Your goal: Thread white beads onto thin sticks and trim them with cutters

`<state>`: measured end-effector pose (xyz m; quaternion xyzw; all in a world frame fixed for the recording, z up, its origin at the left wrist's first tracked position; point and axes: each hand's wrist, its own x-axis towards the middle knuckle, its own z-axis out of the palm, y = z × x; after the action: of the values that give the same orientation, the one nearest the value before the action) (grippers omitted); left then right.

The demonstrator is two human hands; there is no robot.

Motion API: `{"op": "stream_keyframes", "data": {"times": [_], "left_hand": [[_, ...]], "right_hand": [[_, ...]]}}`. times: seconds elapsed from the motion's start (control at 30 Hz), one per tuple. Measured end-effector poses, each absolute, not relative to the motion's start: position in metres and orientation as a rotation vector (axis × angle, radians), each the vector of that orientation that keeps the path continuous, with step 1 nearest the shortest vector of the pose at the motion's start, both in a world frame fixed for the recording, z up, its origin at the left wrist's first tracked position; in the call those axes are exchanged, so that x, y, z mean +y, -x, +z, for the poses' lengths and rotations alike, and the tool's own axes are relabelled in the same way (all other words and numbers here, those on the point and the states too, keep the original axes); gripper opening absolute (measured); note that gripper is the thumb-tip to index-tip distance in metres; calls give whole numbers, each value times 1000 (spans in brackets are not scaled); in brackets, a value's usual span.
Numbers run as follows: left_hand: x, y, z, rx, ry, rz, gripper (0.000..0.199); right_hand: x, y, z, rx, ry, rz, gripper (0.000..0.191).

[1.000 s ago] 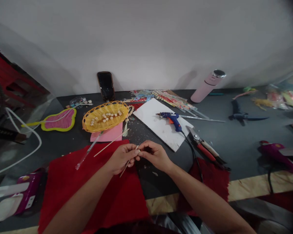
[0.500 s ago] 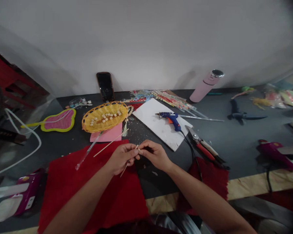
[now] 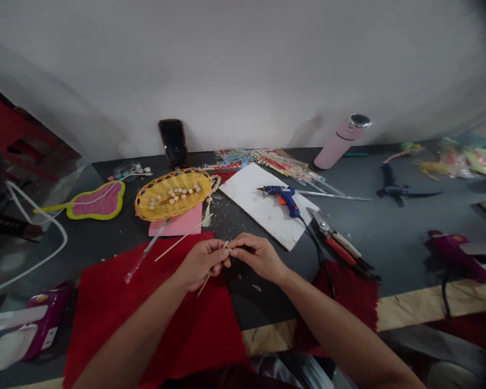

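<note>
My left hand is closed around a thin wooden stick, whose lower end sticks out below the fingers and whose tip shows above them. Thumb and finger of my right hand pinch a small pale piece at the stick's upper end, touching the left fingertips. Both hands are over the right edge of a red cloth. Another thin stick lies beyond the left hand. A yellow basket holds several small pale beads.
A blue glue gun rests on a white board. Right of it are pliers and a pink bottle. A phone leans on the wall. A pink fan lies at left.
The hands stay together in nearly the same place. The held stick's lower end has shifted slightly down and left.
</note>
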<state>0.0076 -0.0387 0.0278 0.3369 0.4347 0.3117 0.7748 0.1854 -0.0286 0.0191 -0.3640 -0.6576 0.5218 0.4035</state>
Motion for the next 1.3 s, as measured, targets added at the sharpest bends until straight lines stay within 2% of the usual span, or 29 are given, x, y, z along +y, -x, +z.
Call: {"op": "stream_keyframes", "data": {"times": [0.13, 0.6, 1.3], "left_hand": [[-40, -8, 28, 938, -700, 676, 30], [-39, -10, 31, 962, -705, 740, 32], [-42, -5, 41, 1096, -924, 691, 26]], "right_hand": [[-30, -185, 22, -1685, 942, 1260, 15], [-26, -187, 19, -1618, 1033, 1321, 19], [-29, -186, 23, -1615, 1014, 1348, 18]]}}
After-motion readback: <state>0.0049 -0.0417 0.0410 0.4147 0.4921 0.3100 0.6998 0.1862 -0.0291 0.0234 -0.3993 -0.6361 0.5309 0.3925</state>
